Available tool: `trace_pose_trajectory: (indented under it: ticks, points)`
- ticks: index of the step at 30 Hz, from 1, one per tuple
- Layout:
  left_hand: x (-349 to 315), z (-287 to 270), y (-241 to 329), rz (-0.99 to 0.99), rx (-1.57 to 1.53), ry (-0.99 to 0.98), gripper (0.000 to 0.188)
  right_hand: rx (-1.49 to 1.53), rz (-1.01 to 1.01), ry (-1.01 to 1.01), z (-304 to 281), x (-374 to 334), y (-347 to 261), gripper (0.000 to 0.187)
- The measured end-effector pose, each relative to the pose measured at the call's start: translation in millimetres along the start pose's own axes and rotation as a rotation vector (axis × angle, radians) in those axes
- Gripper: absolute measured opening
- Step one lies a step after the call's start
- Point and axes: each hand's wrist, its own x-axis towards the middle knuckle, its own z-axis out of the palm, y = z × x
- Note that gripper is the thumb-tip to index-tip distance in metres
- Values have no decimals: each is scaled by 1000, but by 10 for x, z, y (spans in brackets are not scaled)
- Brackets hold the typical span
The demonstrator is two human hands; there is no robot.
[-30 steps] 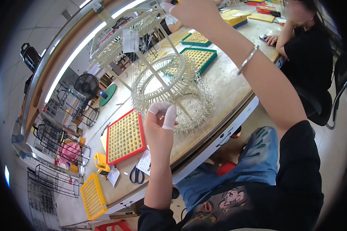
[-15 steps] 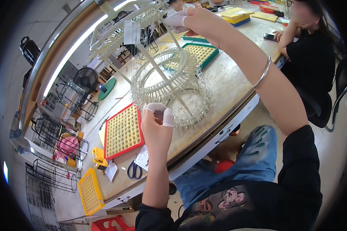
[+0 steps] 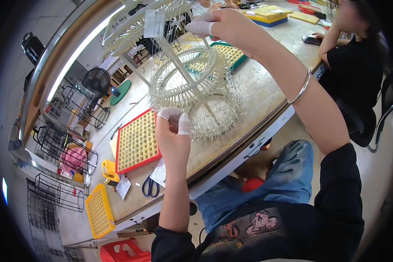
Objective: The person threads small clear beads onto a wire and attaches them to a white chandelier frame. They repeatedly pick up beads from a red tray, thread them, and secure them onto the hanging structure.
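Observation:
A pale tiered rack (image 3: 177, 61) with rings of thin pegs stands on the worktable. Small shiny wire pieces (image 3: 236, 109) hang around its lowest ring. My left hand (image 3: 174, 124) is closed in a pinch beside the lower rings, at the corner of a red-rimmed tray (image 3: 139, 165) with yellow compartments. Up at the rack's top right side, my right hand (image 3: 225, 28) also has its fingertips pressed together. White finger covers are on both hands. Whatever lies between the fingertips is too small or hidden to make out. A white tag (image 3: 154, 24) hangs on the rack.
Scissors (image 3: 150, 187), a small yellow device (image 3: 110, 172) and a yellow tray (image 3: 99, 212) lie near the table's left end. Behind the rack sits a green-rimmed tray (image 3: 240, 63). A person in black (image 3: 353, 72) sits at right by a phone (image 3: 311, 40). A red stool (image 3: 124, 251) stands below.
The view has shifted slightly, so table and trays sit higher in it. My left hand keeps its pinch beside the tray. My right hand stays pinched, now a little lower against the rack.

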Motion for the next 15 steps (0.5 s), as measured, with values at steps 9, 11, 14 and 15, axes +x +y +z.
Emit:
trace_pose_trajectory:
  ticks: [9, 11, 14, 15]
  points:
    - [12, 16, -66, 94, 254, 4, 7, 284, 65, 48, 102, 81, 138, 21]
    - [-2, 1, -90, 115, 258, 26, 7, 321, 72, 12, 131, 43, 135, 22]
    - [17, -29, -123, 152, 302, 70, 7, 304, 95, 4, 197, 33, 114, 21]
    - [27, -40, -133, 155, 304, 75, 7, 313, 102, -2, 213, 30, 128, 21]
